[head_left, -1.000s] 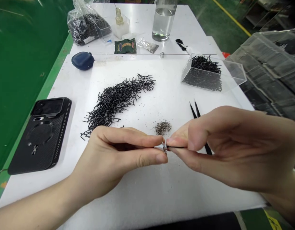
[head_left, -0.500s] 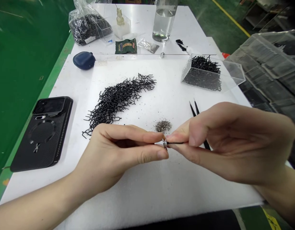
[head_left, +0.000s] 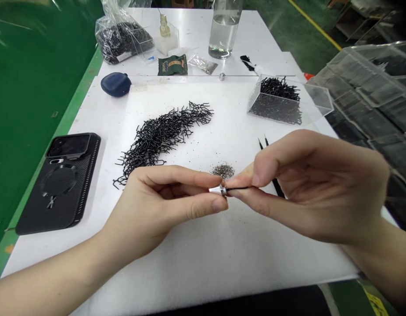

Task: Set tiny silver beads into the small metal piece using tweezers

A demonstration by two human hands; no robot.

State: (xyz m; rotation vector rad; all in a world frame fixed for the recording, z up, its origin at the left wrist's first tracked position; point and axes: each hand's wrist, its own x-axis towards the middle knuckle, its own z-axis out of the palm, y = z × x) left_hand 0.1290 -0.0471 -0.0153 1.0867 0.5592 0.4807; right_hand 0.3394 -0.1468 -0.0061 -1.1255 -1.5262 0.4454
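Note:
Between thumb and index finger, my left hand (head_left: 163, 206) pinches a small silver metal fitting (head_left: 217, 190). My right hand (head_left: 314, 188) is closed on a thin black piece (head_left: 237, 188), whose left end meets the fitting; whether it is joined there I cannot tell. Just beyond the fingertips lies a small heap of tiny metal bits (head_left: 223, 170). Black tweezers (head_left: 278, 188) rest on the white mat, partly hidden behind my right hand. Left of centre spreads a long pile of black forked pieces (head_left: 163, 136).
A phone in a black case (head_left: 59, 184) lies at left, with a dark blue object (head_left: 116, 84) behind it. At right stands a clear box of black pieces (head_left: 278, 103). Farther back are a bag (head_left: 119, 41), a green packet (head_left: 172, 65) and a water container (head_left: 224, 35).
My right hand has shifted slightly left and up. The silver fitting now shows more fully between my left fingertips. Both hands keep their pinch.

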